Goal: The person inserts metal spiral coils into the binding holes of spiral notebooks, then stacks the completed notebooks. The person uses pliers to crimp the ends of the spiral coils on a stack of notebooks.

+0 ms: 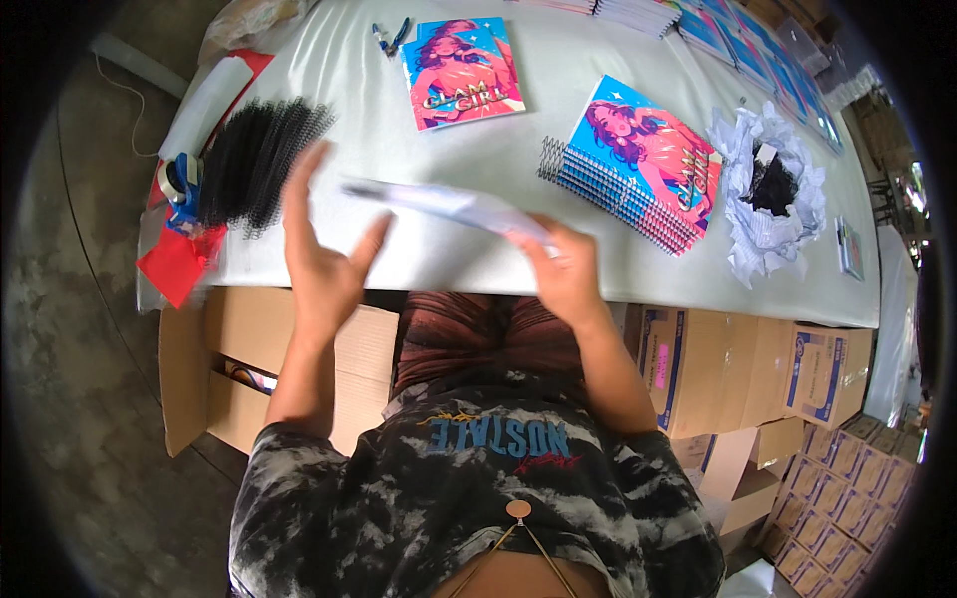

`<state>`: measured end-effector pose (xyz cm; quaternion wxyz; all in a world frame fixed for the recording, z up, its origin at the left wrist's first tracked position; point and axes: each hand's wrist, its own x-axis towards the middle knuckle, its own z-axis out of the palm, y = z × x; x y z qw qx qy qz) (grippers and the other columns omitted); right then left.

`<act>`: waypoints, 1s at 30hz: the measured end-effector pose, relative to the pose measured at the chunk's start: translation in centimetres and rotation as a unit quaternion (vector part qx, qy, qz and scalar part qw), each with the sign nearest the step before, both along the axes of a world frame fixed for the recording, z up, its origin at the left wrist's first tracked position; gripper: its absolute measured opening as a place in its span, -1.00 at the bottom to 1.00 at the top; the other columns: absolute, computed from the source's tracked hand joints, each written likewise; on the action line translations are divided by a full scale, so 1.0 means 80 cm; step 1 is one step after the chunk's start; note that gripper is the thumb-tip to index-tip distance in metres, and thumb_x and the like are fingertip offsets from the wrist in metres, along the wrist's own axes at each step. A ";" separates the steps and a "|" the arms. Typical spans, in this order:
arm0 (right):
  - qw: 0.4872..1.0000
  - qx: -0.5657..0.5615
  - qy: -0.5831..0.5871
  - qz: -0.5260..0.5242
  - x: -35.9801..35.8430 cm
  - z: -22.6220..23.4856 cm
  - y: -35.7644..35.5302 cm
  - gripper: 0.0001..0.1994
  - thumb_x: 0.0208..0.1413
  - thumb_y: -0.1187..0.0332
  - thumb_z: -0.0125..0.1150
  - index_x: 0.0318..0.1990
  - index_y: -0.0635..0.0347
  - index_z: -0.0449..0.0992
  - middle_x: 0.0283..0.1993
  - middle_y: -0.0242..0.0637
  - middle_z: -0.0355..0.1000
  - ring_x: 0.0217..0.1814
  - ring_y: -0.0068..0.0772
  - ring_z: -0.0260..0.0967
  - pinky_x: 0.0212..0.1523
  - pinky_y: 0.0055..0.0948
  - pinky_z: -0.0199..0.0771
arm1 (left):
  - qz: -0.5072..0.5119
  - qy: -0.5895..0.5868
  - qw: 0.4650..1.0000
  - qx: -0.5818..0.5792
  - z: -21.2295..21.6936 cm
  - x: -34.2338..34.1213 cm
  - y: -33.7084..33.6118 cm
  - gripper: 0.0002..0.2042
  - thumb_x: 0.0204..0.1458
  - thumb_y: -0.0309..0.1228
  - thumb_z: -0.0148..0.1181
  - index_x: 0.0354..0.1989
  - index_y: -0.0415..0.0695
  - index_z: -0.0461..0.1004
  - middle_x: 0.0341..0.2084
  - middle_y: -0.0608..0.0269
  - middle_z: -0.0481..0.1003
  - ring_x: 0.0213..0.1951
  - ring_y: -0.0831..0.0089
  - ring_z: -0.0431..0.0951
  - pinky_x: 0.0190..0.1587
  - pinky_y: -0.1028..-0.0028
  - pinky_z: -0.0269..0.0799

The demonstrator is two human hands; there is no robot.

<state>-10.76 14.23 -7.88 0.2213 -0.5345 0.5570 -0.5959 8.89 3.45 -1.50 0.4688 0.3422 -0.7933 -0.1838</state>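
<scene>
My right hand (563,274) grips a thin unbound notebook (449,206), seen edge-on and blurred, above the near edge of the white table (598,50). My left hand (321,254) is open with fingers spread, just left of the notebook's free end and next to a heap of black spiral binding coils (254,154). A stack of spiral-bound notebooks with blue and pink covers (638,164) lies to the right. A single notebook with the same cover (462,72) lies farther back.
Crumpled white paper holding black scraps (773,189) sits at the right. Pliers (392,38) lie at the back, a tape dispenser (179,184) and red sheet (177,264) at the left. More notebook stacks (738,35) line the far edge. Cardboard boxes (718,364) stand under the table.
</scene>
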 end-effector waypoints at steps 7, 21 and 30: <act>0.978 0.108 -0.179 0.017 -0.047 -0.086 0.010 -0.77 -0.06 0.53 0.26 -0.19 0.29 0.50 -0.24 -0.36 0.48 -0.24 -0.63 0.38 -0.17 -0.56 0.40 | -0.176 0.197 0.868 0.421 -0.129 -0.041 -0.037 -0.65 -0.16 -0.72 -0.03 -0.12 -0.25 0.34 -0.26 0.32 0.44 -0.19 0.55 0.42 -0.09 0.53 0.32; 0.988 0.018 -0.152 0.026 -0.059 -0.052 0.014 -0.84 -0.01 0.54 0.23 -0.23 0.36 0.51 -0.29 -0.30 0.51 -0.26 -0.59 0.43 -0.20 -0.58 0.43 | 0.256 -0.359 0.896 -0.053 -0.139 0.042 -0.170 -0.70 -0.01 -0.31 0.09 -0.09 -0.08 0.36 -0.18 0.13 0.38 -0.11 0.18 0.37 -0.11 0.20 0.28; 0.990 -0.022 -0.118 0.079 -0.064 -0.020 0.009 -0.70 -0.04 0.53 0.25 -0.10 0.37 0.47 -0.17 -0.21 0.49 -0.17 -0.58 0.39 -0.10 -0.58 0.38 | 0.275 -0.417 0.866 -0.034 -0.139 0.078 -0.208 -0.65 -0.01 -0.12 0.10 -0.14 -0.08 0.37 -0.27 0.16 0.42 -0.15 0.18 0.44 -0.16 0.20 0.36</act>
